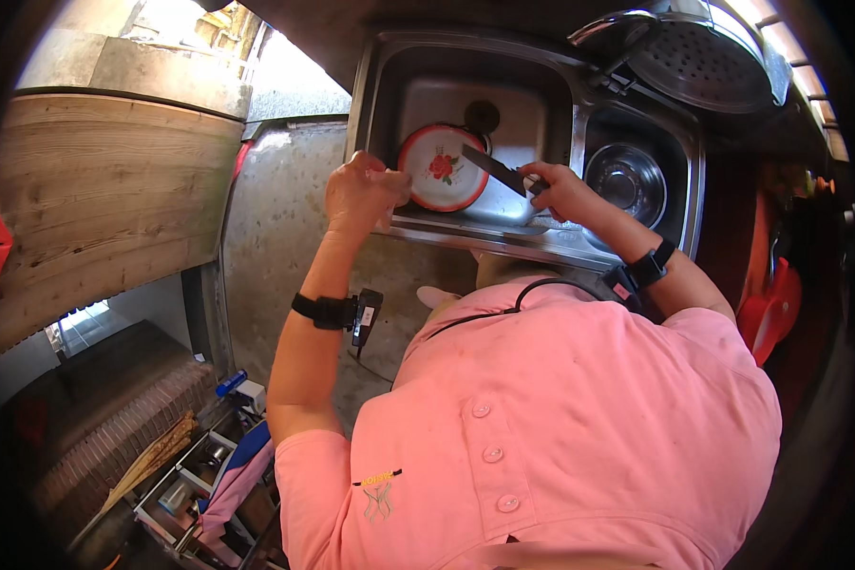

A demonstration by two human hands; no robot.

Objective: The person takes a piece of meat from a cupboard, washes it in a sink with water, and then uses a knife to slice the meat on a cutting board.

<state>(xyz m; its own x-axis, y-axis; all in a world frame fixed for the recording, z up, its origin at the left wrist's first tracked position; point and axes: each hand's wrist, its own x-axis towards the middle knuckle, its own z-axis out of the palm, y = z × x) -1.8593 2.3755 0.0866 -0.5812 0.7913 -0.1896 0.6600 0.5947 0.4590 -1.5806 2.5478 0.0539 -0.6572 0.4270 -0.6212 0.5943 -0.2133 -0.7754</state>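
My right hand (557, 191) grips a kitchen knife (497, 171) by its dark handle, its broad blade pointing left over the sink. The blade tip overlaps the right part of an enamel plate or basin (442, 187) with a red rim and a painted red flower, which lies in the larger steel sink basin (524, 135). My left hand (367, 189) is at the sink's left edge, beside the red rim, with its fingers bent together. Something pale may be between those fingers; I cannot tell what.
A steel bowl (625, 184) sits in the smaller sink basin at right. Behind it are a faucet (616, 28) and a large perforated steel strainer (705, 68). A red plastic item (773, 310) hangs or stands at far right. A wooden board (114, 206) and a cluttered rack (214, 484) are at left.
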